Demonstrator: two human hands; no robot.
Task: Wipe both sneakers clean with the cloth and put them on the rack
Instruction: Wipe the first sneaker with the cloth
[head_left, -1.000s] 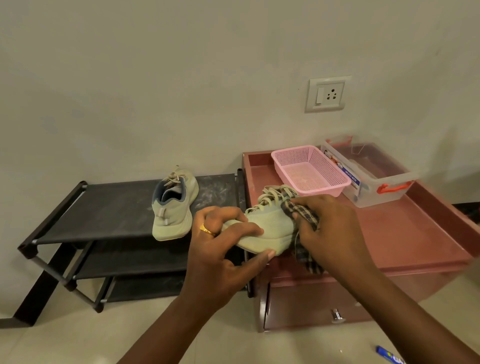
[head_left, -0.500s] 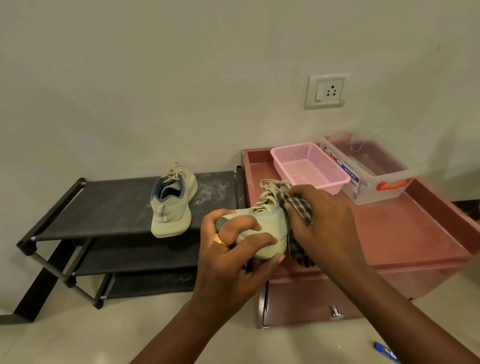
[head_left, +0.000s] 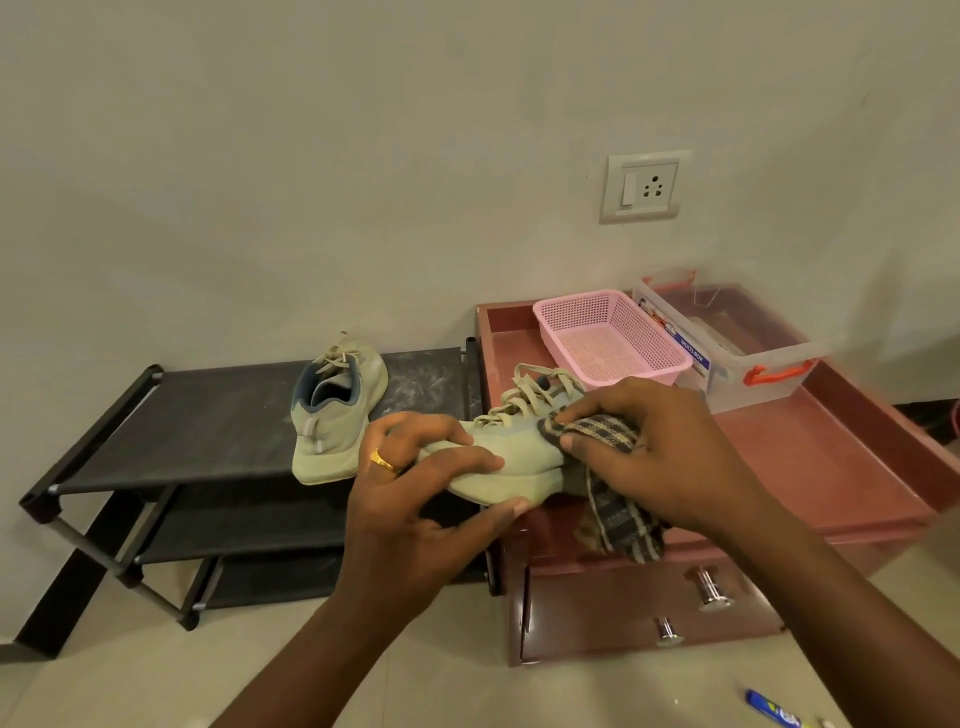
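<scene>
"Where was the shoe, from the head view?"

"One pale green sneaker was held up in front of the red cabinet. The left hand was curled round one end of it, thumb under the sole."

"And the cloth?"

"The right hand pinched the checked cloth against that shoe's side. The other sneaker stood on the top shelf of the black rack."

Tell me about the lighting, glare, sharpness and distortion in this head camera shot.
Head view: dim, warm indoor light with soft shadows. Head view: wide-angle bending splays the rack and cabinet outward. Head view: the left hand, right hand, held sneaker and cloth look reasonably sharp. Only the drawer knob glints.
</scene>
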